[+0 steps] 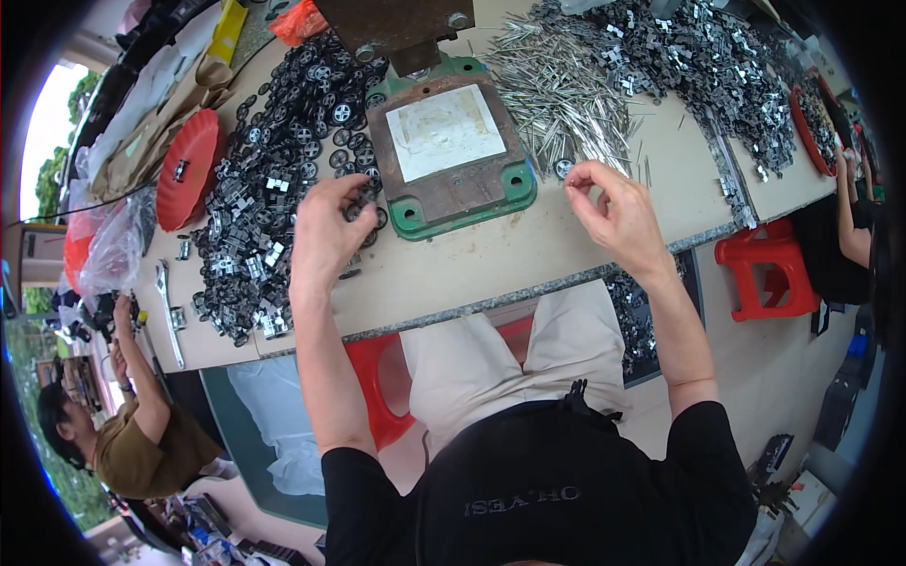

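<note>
My left hand [326, 231] reaches the near edge of a heap of small black toy wheels [311, 104] with silvery spokes. Its fingers are curled, with thumb and forefinger apart around a few loose wheels. On the other side of a green-based press [514, 193], my right hand [618, 215] has thumb and fingertips brought together in a pinch. What they hold, if anything, is too small to make out. A single wheel [563, 168] shows right at those fingertips. Thin metal pins [557, 94] lie in a loose pile just beyond the right hand.
Dark metal clips [698, 71] are heaped at the far right. Black assembled parts [247, 255], a red dish [192, 170] and a wrench [170, 311] lie at left. The press head [396, 28] overhangs its plate. Co-workers sit at left and far right, near a red stool [769, 274].
</note>
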Available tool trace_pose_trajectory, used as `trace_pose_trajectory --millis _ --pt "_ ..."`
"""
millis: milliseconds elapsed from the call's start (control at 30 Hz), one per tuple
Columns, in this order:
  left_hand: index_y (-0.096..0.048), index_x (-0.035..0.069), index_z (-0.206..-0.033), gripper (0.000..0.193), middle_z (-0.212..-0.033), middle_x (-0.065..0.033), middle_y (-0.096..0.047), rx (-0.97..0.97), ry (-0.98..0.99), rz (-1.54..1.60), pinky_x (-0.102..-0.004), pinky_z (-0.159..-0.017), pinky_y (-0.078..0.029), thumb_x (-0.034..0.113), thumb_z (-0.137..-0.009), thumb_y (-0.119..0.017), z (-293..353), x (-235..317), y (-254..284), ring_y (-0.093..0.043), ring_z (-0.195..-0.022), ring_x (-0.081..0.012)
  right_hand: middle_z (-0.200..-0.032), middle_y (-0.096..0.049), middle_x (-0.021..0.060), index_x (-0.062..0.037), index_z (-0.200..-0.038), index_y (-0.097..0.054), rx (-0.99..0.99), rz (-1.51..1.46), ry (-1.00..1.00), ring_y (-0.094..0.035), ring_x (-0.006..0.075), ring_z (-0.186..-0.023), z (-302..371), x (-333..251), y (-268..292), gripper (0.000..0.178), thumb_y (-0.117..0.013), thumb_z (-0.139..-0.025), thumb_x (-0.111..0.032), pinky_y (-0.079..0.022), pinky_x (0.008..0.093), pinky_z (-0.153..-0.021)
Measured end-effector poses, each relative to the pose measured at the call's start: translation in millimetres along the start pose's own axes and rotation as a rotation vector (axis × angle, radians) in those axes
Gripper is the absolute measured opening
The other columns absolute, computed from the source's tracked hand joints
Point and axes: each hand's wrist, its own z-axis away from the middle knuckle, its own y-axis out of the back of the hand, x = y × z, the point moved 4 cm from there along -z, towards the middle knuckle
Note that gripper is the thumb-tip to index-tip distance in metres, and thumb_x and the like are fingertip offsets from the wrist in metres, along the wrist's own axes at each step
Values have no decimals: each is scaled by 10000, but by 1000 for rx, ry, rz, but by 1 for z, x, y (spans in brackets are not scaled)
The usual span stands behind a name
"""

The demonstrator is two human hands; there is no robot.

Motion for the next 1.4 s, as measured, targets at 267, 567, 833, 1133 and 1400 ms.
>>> trace_pose_trajectory --millis 267,567,833,1133,1400 --pt "-534 -29 -1126 407 -1064 -142 -578 -114 40 1756 -275 -778 -480 149 -786 -670 45 46 -39 -573 -880 -173 -857 -623 43 2 -948 -575 4 -824 -115 -592 84 -783 18 -16 -26 117 -588 -833 -15 -456 199 -660" --pt "-453 -22 -1238 396 -1124 -183 -560 -253 256 2066 -315 -873 -492 113 -877 -539 59 80 -100 -595 -965 -224 -915 -624 68 15 -983 -547 -7 -1159 -150 -598 99 -854 23 -18 -54 131 -574 -862 -26 -463 213 -746" --pt "-459 -24 -1242 367 -1120 -181 -569 -297 222 2070 -316 -861 -491 63 -889 -505 61 80 -103 -598 -960 -228 -888 -638 62 -7 -980 -543 -5 -1083 -204 -593 78 -828 25 -8 -63 125 -569 -877 -73 -450 199 -648" --pt "-472 -13 -1240 368 -1105 -155 -583 -291 193 2019 -332 -877 -470 50 -882 -523 63 82 -104 -587 -971 -212 -870 -638 92 20 -926 -554 104 -876 -76 -610 103 -751 26 -16 -56 82 -572 -847 4 -495 228 -633" --pt "-507 -7 -1209 350 -1076 -134 -602 -270 205 1960 -338 -865 -482 60 -869 -559 63 81 -111 -605 -928 -202 -799 -621 108 27 -870 -598 196 -846 52 -617 164 -703 34 -18 -56 104 -605 -774 66 -504 251 -612"
